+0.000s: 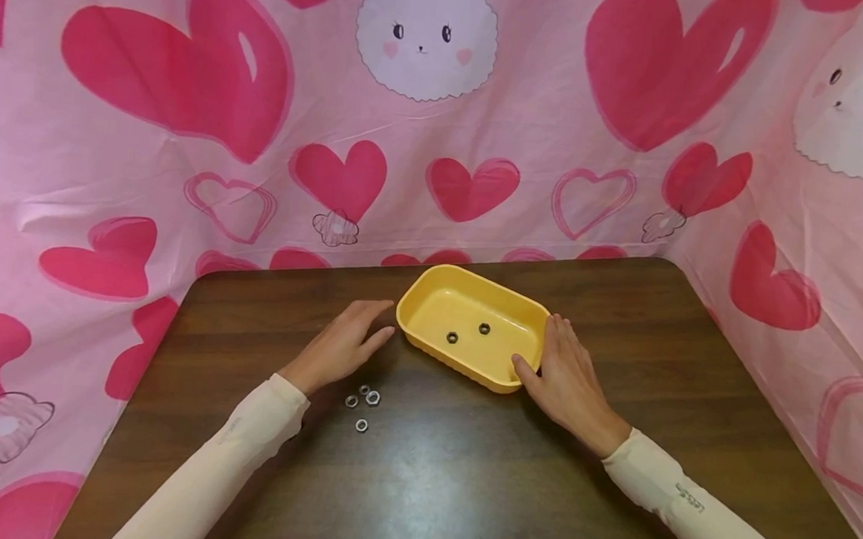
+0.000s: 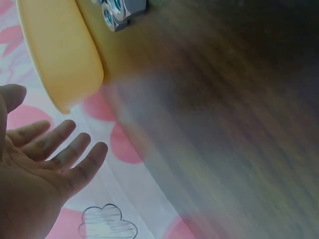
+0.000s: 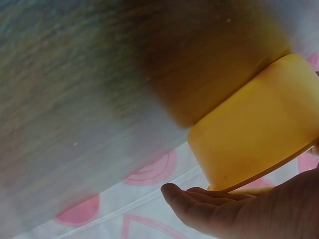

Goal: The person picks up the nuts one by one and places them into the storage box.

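A yellow rectangular tray (image 1: 433, 351) sits angled on the table, with two dark hex nuts (image 1: 484, 329) on its floor. My left hand (image 1: 339, 345) is beside the tray's left end, fingers spread and holding nothing; the left wrist view shows its fingertips (image 2: 102, 149) apart from the yellow wall. At the other end, my right hand (image 1: 570, 383) rests along the tray's rim with straight fingers, its thumb over the near right corner. In the right wrist view those fingers (image 3: 199, 206) extend past the rim. Several silver hex nuts (image 1: 373, 398) lie near my left wrist.
The dark wood-grain table (image 1: 431, 487) has rounded far corners. A pink curtain (image 1: 411, 126) with hearts and white animal faces hangs close behind it and along both sides. The tray stands near the table's far edge.
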Tool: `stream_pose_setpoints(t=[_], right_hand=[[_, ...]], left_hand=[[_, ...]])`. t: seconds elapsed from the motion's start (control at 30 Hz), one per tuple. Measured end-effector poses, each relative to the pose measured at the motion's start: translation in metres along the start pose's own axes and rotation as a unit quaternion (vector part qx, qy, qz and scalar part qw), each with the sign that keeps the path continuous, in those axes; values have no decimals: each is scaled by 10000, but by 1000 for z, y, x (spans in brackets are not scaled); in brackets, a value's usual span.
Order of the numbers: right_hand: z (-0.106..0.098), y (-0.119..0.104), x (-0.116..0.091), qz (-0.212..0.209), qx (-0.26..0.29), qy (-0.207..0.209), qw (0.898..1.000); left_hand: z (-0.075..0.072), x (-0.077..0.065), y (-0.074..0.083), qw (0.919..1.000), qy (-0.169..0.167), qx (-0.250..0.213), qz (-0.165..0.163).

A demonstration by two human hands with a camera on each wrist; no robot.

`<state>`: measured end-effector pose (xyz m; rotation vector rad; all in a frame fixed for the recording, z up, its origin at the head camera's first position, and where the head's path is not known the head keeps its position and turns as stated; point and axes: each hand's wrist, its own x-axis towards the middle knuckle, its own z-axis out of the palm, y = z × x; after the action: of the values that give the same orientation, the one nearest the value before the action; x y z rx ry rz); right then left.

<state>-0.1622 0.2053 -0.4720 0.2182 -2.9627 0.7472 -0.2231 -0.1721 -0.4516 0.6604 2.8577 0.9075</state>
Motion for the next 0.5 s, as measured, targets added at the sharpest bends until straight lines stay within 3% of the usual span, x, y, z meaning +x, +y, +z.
stream_pose_setpoints(t=[0.5], right_hand=[[2, 1, -1, 113, 71, -80, 9999]], left_hand=[[-3, -36, -1, 9996, 85, 191, 175]])
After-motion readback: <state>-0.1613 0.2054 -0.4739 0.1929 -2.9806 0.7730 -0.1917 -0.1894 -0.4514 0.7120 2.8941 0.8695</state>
